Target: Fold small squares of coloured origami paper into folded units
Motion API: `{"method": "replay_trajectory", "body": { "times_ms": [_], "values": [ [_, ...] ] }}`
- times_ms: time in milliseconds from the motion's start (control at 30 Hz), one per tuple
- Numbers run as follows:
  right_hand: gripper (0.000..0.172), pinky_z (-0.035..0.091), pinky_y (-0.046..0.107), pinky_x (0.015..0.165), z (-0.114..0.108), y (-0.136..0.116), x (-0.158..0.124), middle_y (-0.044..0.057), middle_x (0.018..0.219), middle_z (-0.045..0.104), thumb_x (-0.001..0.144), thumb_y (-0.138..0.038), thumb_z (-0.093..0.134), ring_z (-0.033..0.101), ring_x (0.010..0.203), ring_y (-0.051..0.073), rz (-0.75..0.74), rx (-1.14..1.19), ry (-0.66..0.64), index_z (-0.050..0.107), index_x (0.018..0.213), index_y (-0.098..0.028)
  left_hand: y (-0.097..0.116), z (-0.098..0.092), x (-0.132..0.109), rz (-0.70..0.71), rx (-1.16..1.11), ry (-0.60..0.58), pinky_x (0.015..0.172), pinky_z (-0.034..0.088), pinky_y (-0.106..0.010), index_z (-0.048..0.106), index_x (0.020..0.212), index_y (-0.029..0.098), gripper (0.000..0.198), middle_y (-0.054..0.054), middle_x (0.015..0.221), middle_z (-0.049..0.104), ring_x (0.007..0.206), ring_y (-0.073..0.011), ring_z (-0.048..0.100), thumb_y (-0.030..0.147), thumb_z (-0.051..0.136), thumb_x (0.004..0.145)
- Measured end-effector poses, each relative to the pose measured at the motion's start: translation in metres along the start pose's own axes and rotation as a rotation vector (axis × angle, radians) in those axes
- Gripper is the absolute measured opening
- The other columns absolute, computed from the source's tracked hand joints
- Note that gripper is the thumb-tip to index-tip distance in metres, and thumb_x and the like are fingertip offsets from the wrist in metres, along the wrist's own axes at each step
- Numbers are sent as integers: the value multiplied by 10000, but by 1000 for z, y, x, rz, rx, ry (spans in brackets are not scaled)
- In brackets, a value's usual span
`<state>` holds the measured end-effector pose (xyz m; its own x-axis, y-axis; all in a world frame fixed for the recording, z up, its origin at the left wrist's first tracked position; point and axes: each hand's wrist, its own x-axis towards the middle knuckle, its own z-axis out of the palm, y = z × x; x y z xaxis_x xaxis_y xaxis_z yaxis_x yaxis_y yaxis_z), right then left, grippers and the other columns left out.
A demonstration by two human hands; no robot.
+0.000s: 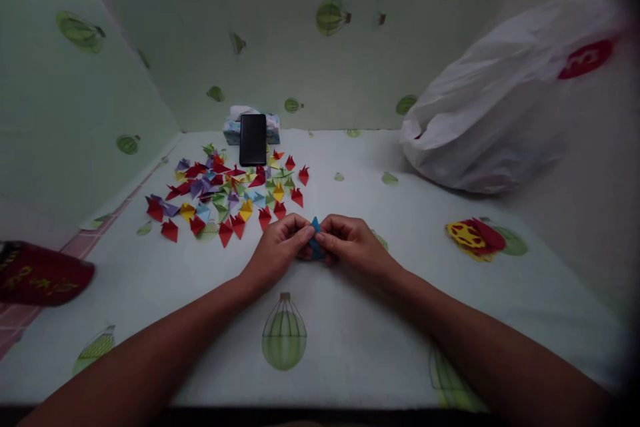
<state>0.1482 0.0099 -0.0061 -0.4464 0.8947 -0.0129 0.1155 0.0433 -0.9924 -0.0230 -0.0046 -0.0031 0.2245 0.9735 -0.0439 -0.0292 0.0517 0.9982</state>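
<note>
Both hands meet over the middle of the table around a small piece of folded blue paper [315, 248]. My left hand [286, 240] pinches its left side between thumb and fingers. On the other side my right hand [347, 240] grips it the same way, thumbs almost touching. A pointed blue tip sticks up between the hands; the lower part is partly hidden by fingers. Just beyond my left hand lies a spread of many-coloured origami cranes [225, 232], in red, yellow, green, purple and blue.
Behind the cranes a black phone [253, 140] leans on a tissue box [273, 128]. A white plastic bag [480, 107] bulges at the back right. Red and yellow cut-out pieces [475, 238] lie at right. A dark red object with yellow marks [47, 275] sits at the left edge.
</note>
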Motion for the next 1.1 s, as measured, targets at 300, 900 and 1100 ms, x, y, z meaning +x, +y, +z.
{"method": "replay_trajectory", "body": {
  "times_ms": [300, 900, 1100],
  "values": [
    [234, 400, 246, 496, -3, 0, 1, -37, 569, 538, 842, -356, 595, 504, 489, 101, -43, 2, 29, 501, 702, -193, -5, -1, 2, -50, -26, -42, 591, 509, -243, 620, 791, 154, 239, 3, 677, 638, 589, -109, 597, 382, 690, 793],
    [204, 429, 243, 523, -2, 6, 3, -37, 608, 582, 841, -358, 639, 550, 523, 103, -95, 130, 28, 544, 776, -189, -6, 2, 0, 174, 30, 85, 656, 528, -249, 545, 878, 187, 197, 16, 791, 607, 688, -113, 620, 245, 693, 761],
    [170, 481, 264, 597, 1, 7, 1, -33, 606, 622, 816, -314, 688, 595, 567, 113, -132, 209, 67, 584, 774, -187, -8, 0, -4, 348, 302, 146, 691, 517, -270, 611, 862, 181, 56, -17, 824, 618, 740, -139, 619, 189, 656, 829]
  ]
}}
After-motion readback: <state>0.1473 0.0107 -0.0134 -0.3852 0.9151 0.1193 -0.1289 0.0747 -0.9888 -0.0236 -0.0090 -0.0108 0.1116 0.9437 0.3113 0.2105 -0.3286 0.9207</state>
